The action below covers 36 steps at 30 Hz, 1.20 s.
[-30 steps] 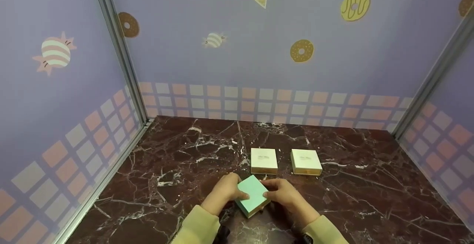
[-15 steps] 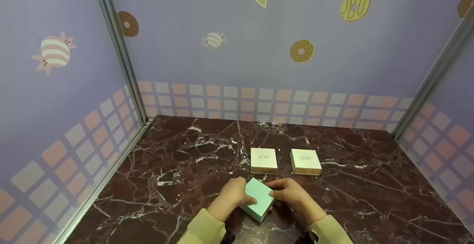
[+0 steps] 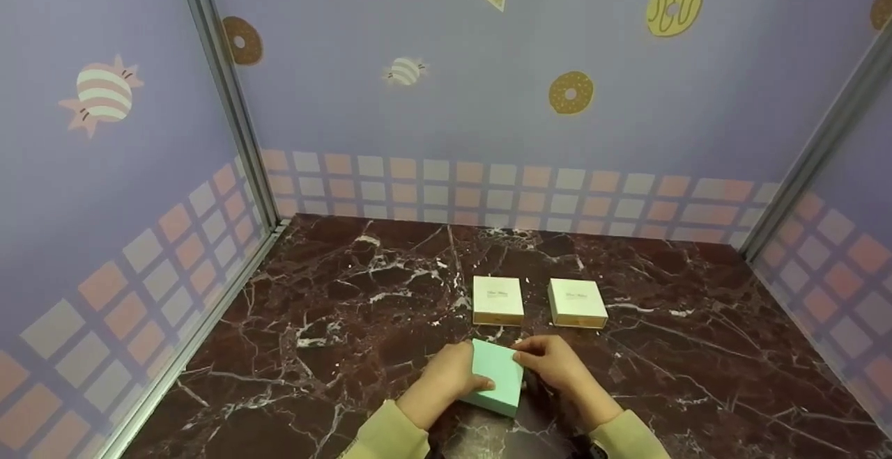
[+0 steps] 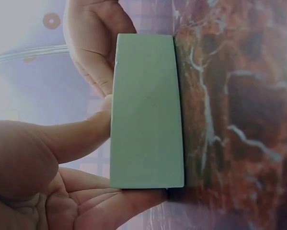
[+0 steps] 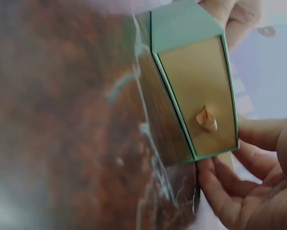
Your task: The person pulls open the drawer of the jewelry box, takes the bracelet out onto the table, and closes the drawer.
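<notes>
A mint-green drawer box point(image 3: 497, 370) lies turned at an angle near the front of the table. My left hand point(image 3: 449, 373) grips its left side, thumb on the top face and fingers along the far side. At the far right corner, my right hand point(image 3: 554, 363) pinches the box with the thumb on top. In the right wrist view, the gold drawer front point(image 5: 200, 86) shows a small ribbon pull point(image 5: 206, 120), and the drawer is closed. A plain green side point(image 4: 147, 115) of the box fills the middle of the left wrist view.
Two cream boxes with gold fronts, a left one point(image 3: 497, 297) and a right one point(image 3: 578, 300), stand side by side just beyond my hands. The dark red marbled table point(image 3: 362, 292) is bordered by lilac printed panels point(image 3: 488, 97) at the back and sides.
Both hands have shifted the green box a little to the right and turned it counterclockwise, so its drawer front now faces right. The cream boxes stay where they were.
</notes>
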Motion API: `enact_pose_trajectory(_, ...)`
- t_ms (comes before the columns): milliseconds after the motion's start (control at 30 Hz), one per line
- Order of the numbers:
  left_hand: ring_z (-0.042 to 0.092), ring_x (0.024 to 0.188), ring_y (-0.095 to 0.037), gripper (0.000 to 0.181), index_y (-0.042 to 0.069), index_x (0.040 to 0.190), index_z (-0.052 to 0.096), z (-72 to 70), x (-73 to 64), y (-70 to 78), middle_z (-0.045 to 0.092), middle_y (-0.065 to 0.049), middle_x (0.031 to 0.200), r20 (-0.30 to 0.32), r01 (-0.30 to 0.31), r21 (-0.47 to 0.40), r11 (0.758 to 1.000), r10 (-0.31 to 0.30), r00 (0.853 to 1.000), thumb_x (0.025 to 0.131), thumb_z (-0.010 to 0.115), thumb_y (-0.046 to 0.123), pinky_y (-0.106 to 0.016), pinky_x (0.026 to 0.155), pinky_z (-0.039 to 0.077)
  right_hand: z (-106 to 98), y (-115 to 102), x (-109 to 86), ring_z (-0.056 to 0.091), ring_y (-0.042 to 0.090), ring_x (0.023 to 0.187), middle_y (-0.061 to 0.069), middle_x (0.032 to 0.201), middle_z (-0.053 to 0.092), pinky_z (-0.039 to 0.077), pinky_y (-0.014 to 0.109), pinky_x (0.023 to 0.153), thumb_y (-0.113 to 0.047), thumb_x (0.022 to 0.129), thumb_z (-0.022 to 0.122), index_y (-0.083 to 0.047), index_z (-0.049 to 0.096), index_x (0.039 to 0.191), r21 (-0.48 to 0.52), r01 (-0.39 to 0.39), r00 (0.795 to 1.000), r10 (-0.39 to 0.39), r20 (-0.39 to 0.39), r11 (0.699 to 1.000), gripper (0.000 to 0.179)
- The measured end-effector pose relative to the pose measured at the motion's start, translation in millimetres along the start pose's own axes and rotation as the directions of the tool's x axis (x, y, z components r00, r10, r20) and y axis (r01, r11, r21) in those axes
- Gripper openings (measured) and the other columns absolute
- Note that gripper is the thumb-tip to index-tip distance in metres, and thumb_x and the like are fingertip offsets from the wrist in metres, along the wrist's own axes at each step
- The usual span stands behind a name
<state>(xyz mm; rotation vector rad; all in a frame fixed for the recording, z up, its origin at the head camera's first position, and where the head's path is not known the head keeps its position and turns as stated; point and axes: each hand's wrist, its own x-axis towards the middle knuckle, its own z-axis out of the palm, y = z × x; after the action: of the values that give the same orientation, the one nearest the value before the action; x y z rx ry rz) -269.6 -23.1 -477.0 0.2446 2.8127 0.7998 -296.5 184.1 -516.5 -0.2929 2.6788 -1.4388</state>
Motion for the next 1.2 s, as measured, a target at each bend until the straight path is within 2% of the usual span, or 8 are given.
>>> enact_pose_trajectory(100, 0.067, 0.115, -0.045, 0.079, -0.014, 0.138, 0.055, 1.0, 0.5, -0.7, 0.067, -0.031, 0.128, -0.009, -0.01, 0.004, 1.0, 0.01, 1.0, 0.083, 0.088, 0.032, -0.056, 0.097, 0.059, 1, -8, -7.6, 0.069, 0.025, 0.096, 0.015, 0.104, 0.074, 0.06, 0.044, 0.085, -0.011, 0.093, 0.074, 0.006, 0.07, 0.115, -0.063, -0.037, 0.999, 0.035, -0.031, 0.997, 0.029)
enact_pose_trajectory(167, 0.067, 0.116, -0.045, 0.08, -0.014, 0.139, 0.054, 1.3, 1.0, -0.9, 0.067, -0.031, 0.129, -0.015, -0.014, 0.008, 1.0, 0.014, 1.0, 0.083, 0.088, 0.033, -0.056, 0.097, 0.059, 0, -14, -13.6, 0.067, 0.025, 0.095, 0.014, 0.103, 0.071, 0.059, 0.047, 0.084, -0.012, 0.092, 0.075, 0.007, 0.066, 0.119, -0.099, -0.078, 0.996, 0.074, -0.043, 0.992, 0.035)
enact_pose_trajectory(267, 0.067, 0.116, -0.045, 0.082, -0.014, 0.14, 0.054, 1.3, 1.7, -1.1, 0.066, -0.031, 0.13, -0.018, -0.017, 0.003, 1.0, 0.017, 1.0, 0.083, 0.088, 0.034, -0.056, 0.098, 0.059, -1, -22, -21.9, 0.063, 0.023, 0.088, 0.012, 0.096, 0.066, 0.057, 0.046, 0.08, -0.013, 0.092, 0.076, 0.006, 0.063, 0.112, -0.143, -0.119, 0.992, 0.114, -0.044, 0.982, 0.031)
enact_pose_trajectory(400, 0.066, 0.119, -0.045, 0.085, -0.015, 0.142, 0.051, 1.7, 2.4, -1.3, 0.063, -0.032, 0.135, -0.009, -0.008, -0.032, 0.999, 0.008, 1.0, 0.083, 0.088, 0.033, -0.056, 0.099, 0.058, 0, -26, -28.7, 0.063, 0.022, 0.085, 0.011, 0.094, 0.065, 0.057, 0.045, 0.078, -0.013, 0.092, 0.075, 0.003, 0.063, 0.103, -0.161, -0.115, 0.993, 0.114, -0.016, 0.98, 0.024)
enact_pose_trajectory(567, 0.068, 0.113, -0.045, 0.086, -0.017, 0.141, 0.05, 4.6, 1.2, 0.3, 0.066, -0.033, 0.13, -0.027, -0.004, -0.059, 0.998, 0.002, 1.0, 0.082, 0.088, 0.033, -0.054, 0.092, 0.06, 3, -26, -30.5, 0.067, 0.03, 0.098, 0.015, 0.103, 0.069, 0.058, 0.052, 0.089, -0.012, 0.091, 0.076, 0.008, 0.066, 0.112, -0.169, -0.094, 0.996, 0.093, -0.011, 0.981, 0.031)
enact_pose_trajectory(833, 0.067, 0.115, -0.048, 0.081, -0.02, 0.138, 0.051, 5.2, 1.9, 1.0, 0.066, -0.035, 0.127, -0.046, -0.027, -0.049, 0.998, 0.025, 0.999, 0.085, 0.086, 0.03, -0.056, 0.097, 0.058, 5, -21, -26.9, 0.069, 0.035, 0.107, 0.022, 0.116, 0.071, 0.059, 0.053, 0.092, -0.007, 0.091, 0.074, 0.013, 0.065, 0.123, -0.122, -0.055, 0.998, 0.054, -0.015, 0.991, 0.039)
enact_pose_trajectory(1000, 0.062, 0.125, -0.048, 0.084, -0.018, 0.145, 0.044, 6.0, 6.8, -2.2, 0.06, -0.035, 0.137, -0.022, -0.016, -0.09, 0.996, 0.014, 1.0, 0.089, 0.082, 0.03, -0.058, 0.105, 0.054, 6, -14, -22.4, 0.07, 0.037, 0.11, 0.026, 0.119, 0.072, 0.059, 0.053, 0.094, -0.003, 0.092, 0.072, 0.014, 0.065, 0.125, -0.078, -0.011, 1.0, 0.009, -0.026, 0.997, 0.038)
enact_pose_trajectory(1200, 0.057, 0.131, -0.048, 0.086, -0.017, 0.15, 0.038, 7.0, 9.6, -4.6, 0.056, -0.034, 0.143, 0.014, -0.004, -0.137, 0.991, 0.006, 1.0, 0.091, 0.081, 0.028, -0.06, 0.11, 0.05, 7, -8, -19.0, 0.07, 0.037, 0.113, 0.026, 0.124, 0.071, 0.06, 0.051, 0.095, -0.006, 0.094, 0.072, 0.013, 0.064, 0.129, -0.031, -0.035, 0.999, 0.034, -0.031, 0.999, 0.041)
